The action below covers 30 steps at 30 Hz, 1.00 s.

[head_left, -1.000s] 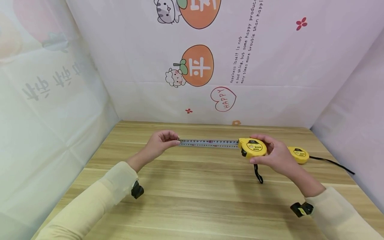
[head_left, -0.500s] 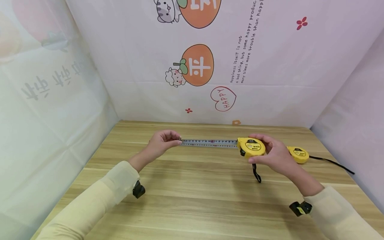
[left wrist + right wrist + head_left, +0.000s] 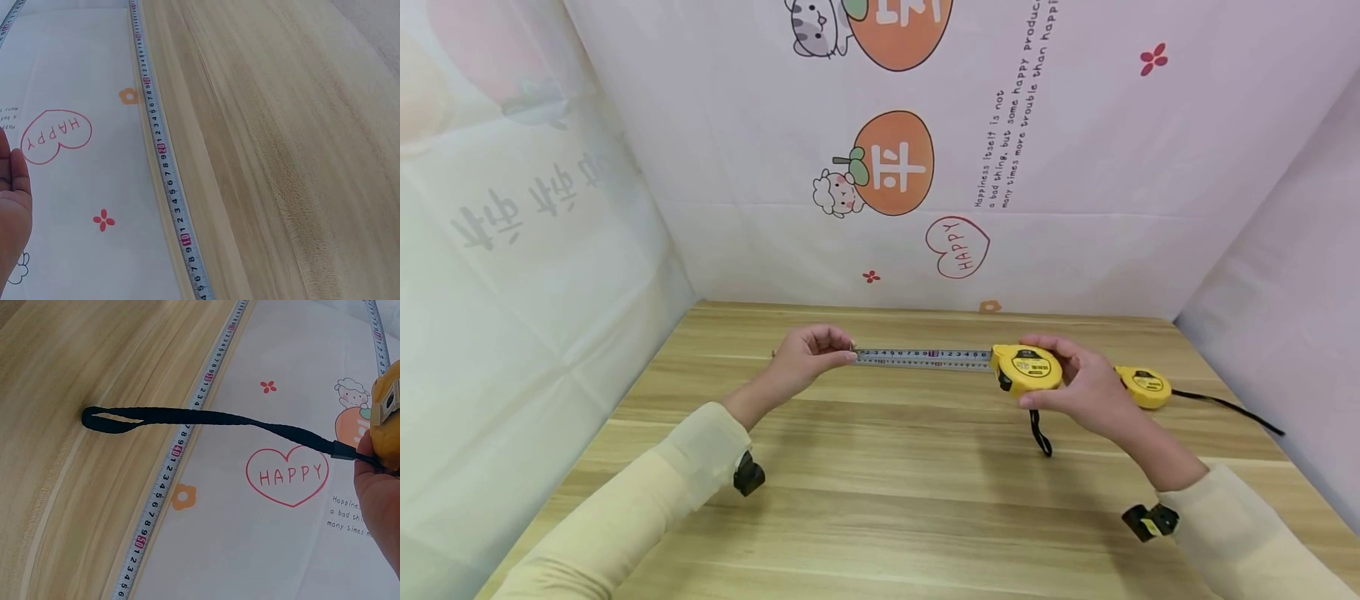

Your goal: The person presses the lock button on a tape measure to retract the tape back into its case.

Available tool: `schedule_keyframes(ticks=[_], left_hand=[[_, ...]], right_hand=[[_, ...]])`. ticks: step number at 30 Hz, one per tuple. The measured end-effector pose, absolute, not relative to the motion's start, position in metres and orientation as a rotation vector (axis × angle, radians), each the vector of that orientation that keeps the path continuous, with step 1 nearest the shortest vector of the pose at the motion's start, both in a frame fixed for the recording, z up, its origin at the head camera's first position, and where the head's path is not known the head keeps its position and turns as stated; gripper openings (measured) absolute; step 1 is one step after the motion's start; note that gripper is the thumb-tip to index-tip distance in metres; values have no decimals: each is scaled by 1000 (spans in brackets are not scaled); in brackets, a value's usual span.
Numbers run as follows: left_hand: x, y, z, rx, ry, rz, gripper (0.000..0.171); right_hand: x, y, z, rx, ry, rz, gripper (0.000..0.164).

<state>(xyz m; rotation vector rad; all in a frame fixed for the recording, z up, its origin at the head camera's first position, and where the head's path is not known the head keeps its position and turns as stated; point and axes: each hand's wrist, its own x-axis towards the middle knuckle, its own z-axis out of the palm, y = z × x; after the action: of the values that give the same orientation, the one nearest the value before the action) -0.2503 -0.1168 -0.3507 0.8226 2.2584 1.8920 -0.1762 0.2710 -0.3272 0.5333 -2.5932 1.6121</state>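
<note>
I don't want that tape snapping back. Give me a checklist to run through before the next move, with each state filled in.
1. Left hand pinching the end of the pulled-out tape: ok.
2. Right hand gripping the yellow case: ok.
3. The pulled-out tape running straight to the yellow case: ok.
4. The strap hanging clear of the pulled-out tape: ok.
5. The pulled-out tape locked against retracting: cannot tell.
6. Space around the right hand free: not ok; the second tape measure lies close by.

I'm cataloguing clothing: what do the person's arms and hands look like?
The left sleeve and right sleeve are pale cream. The left black device and yellow-marked right black device sit near the wrists. The left hand and right hand are gloveless.
</note>
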Motion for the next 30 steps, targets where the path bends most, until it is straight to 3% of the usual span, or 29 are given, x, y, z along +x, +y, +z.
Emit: schedule_keyframes(ticks=[30], left_hand=[[-248,-106,-348,808,2225,1895,15]], right_hand=[[-178,269,-330,517,-2616,1595,76]])
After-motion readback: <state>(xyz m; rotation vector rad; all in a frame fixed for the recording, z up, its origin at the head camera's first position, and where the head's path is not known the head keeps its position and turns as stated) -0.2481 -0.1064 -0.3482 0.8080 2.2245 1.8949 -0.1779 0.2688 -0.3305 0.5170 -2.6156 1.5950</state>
